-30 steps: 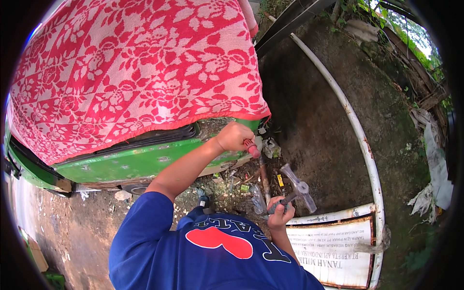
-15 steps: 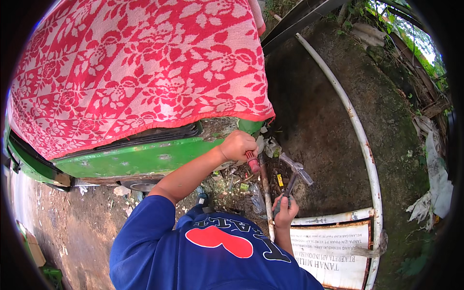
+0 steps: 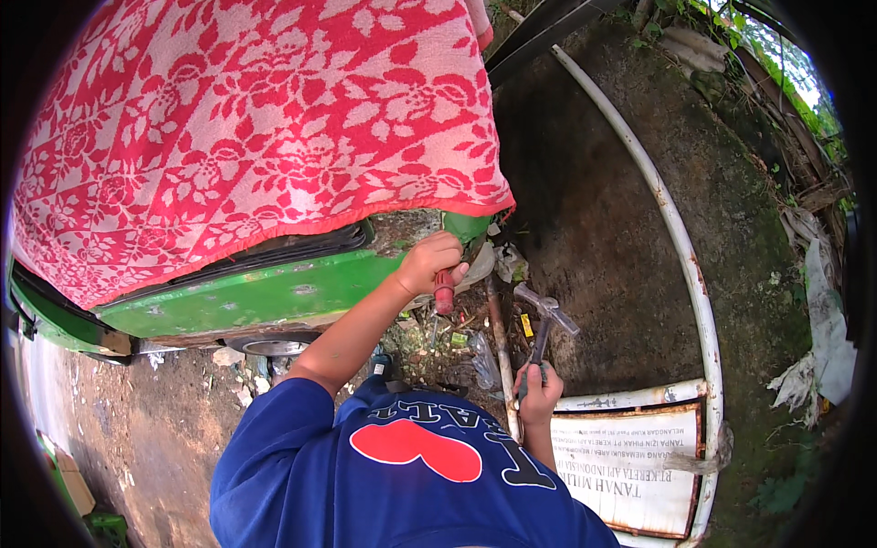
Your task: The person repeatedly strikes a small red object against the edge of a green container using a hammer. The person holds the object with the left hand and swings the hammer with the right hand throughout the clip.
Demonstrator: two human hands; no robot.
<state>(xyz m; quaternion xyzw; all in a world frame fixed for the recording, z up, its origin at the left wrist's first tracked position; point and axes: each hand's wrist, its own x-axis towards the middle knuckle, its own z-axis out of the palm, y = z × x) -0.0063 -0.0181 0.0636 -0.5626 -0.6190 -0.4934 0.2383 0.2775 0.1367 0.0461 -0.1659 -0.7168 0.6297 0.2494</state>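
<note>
My left hand point(image 3: 431, 262) is closed around a red-handled tool point(image 3: 444, 294), its butt end toward me; its tip is hidden beyond my hand, so its kind does not show. That hand is beside the corner of a green vehicle body point(image 3: 265, 301) with scuffed, worn paint. Lower and to the right, my right hand point(image 3: 541, 388) grips a hammer point(image 3: 547, 313) by its handle, the metal head raised above the ground and apart from the red handle.
A red and pink floral cloth point(image 3: 274, 128) drapes over the vehicle. On the right, a white rusty pipe frame point(image 3: 671, 215) curves down to a white printed sign point(image 3: 621, 475). A rusty pole point(image 3: 499, 342) stands between my hands. Litter point(image 3: 438, 333) and a small yellow packet point(image 3: 526, 325) lie below.
My left hand has shifted slightly left with the red-handled tool, whose butt now points more straight toward me. The hammer has turned and its head has moved slightly left.
</note>
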